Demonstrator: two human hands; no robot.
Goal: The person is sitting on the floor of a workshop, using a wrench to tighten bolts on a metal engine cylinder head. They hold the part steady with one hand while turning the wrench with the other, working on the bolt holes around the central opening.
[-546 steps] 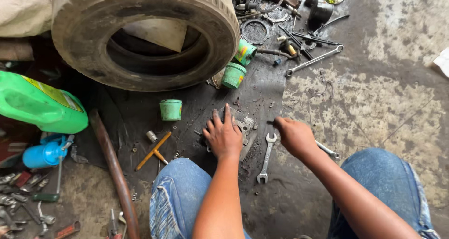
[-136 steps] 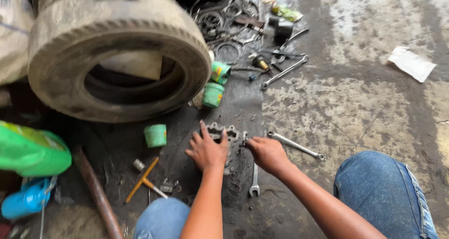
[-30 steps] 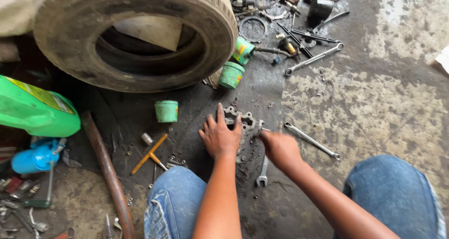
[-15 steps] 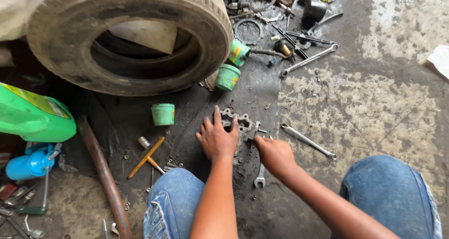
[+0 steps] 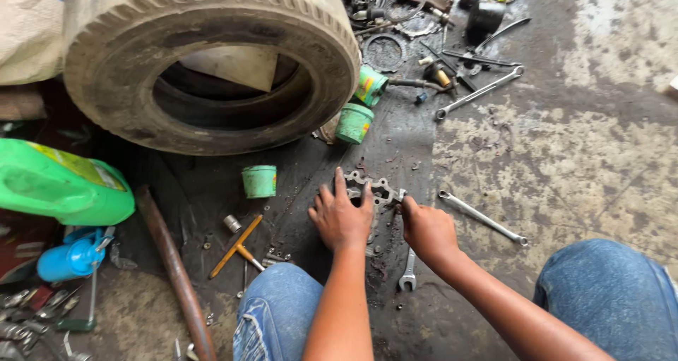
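Grey, greasy metal plate with holes and a scalloped edge [image 5: 373,190] lies flat on the dark, oil-stained floor [image 5: 395,142], just in front of the person's knees. The left hand [image 5: 342,218] rests palm down on its near part, fingers [image 5: 340,184] spread apart and flat, so the plate shows only past the fingertips. The right hand [image 5: 426,228] sits just beside it at the plate's right edge, its fingers curled together around something small and metallic at that edge; what exactly they pinch cannot be told.

A silver open-ended spanner [image 5: 408,271] lies on the floor under the right wrist, and a longer silver ring spanner [image 5: 482,218] lies near, to the right, on the pale patchy concrete. A small green plastic cup [image 5: 259,181] stands to the left of the hands, with an orange-handled T-shaped tool [image 5: 236,245] and a small metal socket [image 5: 232,224] nearer the left knee. A rusty brown metal pipe [image 5: 174,271] runs past them. A large worn rubber tyre [image 5: 210,61] lies flat beyond, two more green cups [image 5: 354,123] against its right side. At far left are a bright green plastic jug [image 5: 60,184] on its side and a blue bottle [image 5: 69,258]. Both knees wear blue jeans [image 5: 274,310].
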